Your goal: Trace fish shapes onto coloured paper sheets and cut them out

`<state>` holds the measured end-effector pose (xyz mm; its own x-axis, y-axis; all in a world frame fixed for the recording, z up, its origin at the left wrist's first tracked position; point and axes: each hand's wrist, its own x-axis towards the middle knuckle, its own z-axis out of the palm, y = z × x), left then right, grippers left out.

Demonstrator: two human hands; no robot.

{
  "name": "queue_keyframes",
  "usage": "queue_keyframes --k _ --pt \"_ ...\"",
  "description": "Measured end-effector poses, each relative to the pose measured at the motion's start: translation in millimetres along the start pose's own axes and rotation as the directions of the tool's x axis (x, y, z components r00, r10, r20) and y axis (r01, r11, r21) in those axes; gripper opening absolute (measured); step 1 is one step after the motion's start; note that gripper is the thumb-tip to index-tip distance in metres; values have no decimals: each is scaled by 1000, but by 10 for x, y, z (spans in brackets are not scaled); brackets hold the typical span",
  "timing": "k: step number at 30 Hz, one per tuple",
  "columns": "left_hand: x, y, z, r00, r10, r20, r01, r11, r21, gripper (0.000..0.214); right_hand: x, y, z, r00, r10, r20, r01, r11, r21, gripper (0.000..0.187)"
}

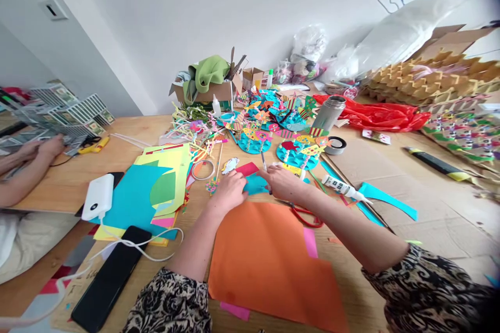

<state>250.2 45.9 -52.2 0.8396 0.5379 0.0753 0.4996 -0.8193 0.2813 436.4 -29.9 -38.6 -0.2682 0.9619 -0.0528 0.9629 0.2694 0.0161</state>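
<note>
My left hand (230,190) presses down on a small teal paper piece (255,184) that lies over a red paper scrap (247,168); its fingers are curled on the paper's edge. My right hand (282,181) grips a thin pen (264,162), tip down on the teal piece. A large orange sheet (269,260) lies just in front of both hands. Red-handled scissors (307,215) rest under my right forearm, and a white glue bottle (344,188) lies to the right.
Teal discs with paper fish (299,153) and a steel flask (328,113) stand behind. A stack of coloured paper (156,187), a white power bank (98,196) and a black phone (111,276) lie left. Another person's hands (37,148) work at far left. Red plastic bag (378,114) at right.
</note>
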Motion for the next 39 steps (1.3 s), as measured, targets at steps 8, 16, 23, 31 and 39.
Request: queue_keyframes --k 8,16,23,31,39 --pt "16 48 27 998 -42 44 39 995 87 15 7 -90 73 998 -44 -44 37 989 -146 30" --pt "137 -77 -31 967 -252 -32 252 968 7 27 191 14 -203 994 90 -69 -91 996 -14 35" --pt "360 -218 -76 924 -380 -49 378 925 -44 28 137 214 -475 906 278 -320 -227 955 190 37" --pt "485 -307 9 911 -412 -2 411 910 -52 23 -198 41 -86 994 48 -102 -17 957 291 42" --pt "537 -284 49 911 -412 -9 412 911 -14 25 -392 -131 31 998 -31 48 24 991 134 35"
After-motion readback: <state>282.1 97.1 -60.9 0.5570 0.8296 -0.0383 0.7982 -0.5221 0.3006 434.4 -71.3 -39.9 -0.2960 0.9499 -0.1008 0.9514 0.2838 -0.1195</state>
